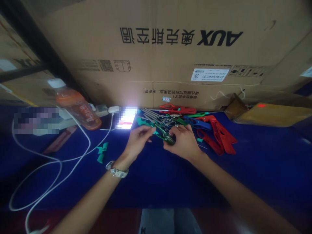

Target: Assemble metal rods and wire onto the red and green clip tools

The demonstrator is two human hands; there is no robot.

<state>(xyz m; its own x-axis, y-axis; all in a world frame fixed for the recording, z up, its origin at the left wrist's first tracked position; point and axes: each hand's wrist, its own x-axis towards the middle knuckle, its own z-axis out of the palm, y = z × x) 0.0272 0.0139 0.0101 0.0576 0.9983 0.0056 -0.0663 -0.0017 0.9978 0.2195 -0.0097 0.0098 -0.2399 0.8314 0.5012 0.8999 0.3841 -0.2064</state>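
Observation:
Both my hands meet over a dark blue cloth [156, 175]. My left hand [138, 139], with a watch on its wrist, pinches one end of a green plastic tool [162, 132] with a thin metal part. My right hand [182, 140] is curled round the tool's other end, fingers closed. Just behind my hands lies a heap of similar tools: metal rods [151, 115], red handles [219, 133], a blue one [198, 123] and green ones. A small green piece [101, 152] lies alone to the left.
A large cardboard box [170, 48] walls off the back. An orange drink bottle [76, 105] lies at the left beside a lit phone [127, 118], a power strip [99, 110] and looping white cables [56, 162]. A brown package [273, 115] sits at the right.

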